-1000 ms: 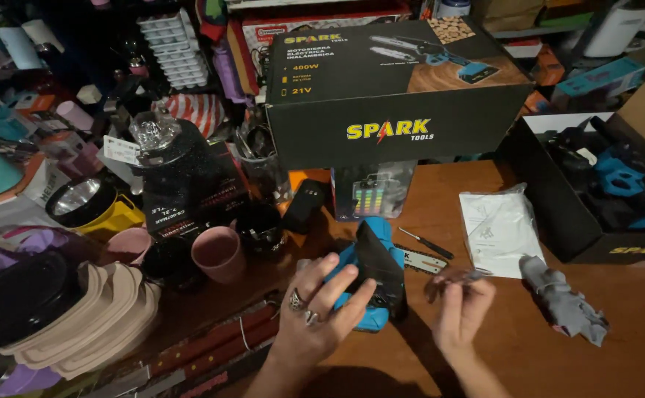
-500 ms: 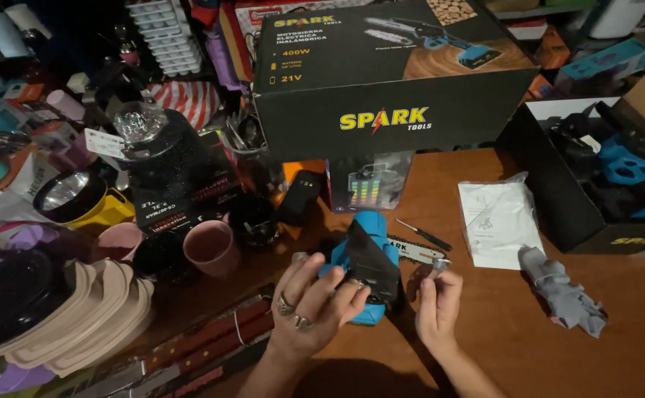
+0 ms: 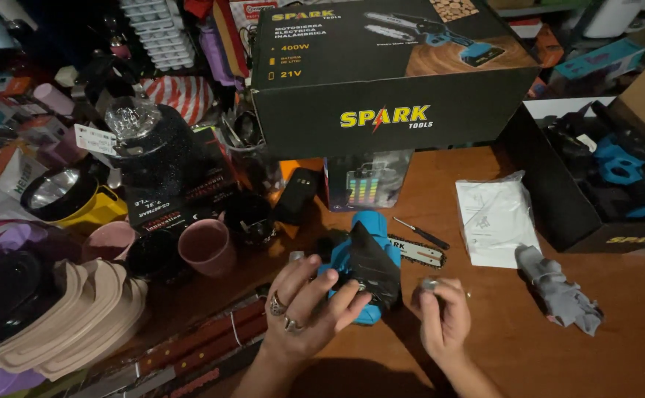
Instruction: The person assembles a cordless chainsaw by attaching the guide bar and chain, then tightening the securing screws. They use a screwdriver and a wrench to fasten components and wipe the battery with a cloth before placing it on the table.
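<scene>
Fingers of the left hand (image 3: 304, 306) grip the blue-and-black saw body (image 3: 367, 262) on the wooden table (image 3: 558, 354). Right hand (image 3: 443, 313) fingers pinch a small metal part (image 3: 429, 284) just right of it. A saw chain (image 3: 418, 253) lies beyond.

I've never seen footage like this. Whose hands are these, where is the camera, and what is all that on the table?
The camera sits on a person's head and looks down at their own two bare hands. The left hand, wearing rings, steadies a blue and black mini chainsaw body on the wooden table. The right hand pinches a small silvery part. Nearby lie a saw chain, a small screwdriver, a bagged leaflet, grey gloves, pink cups and the tool's big black box.
</scene>
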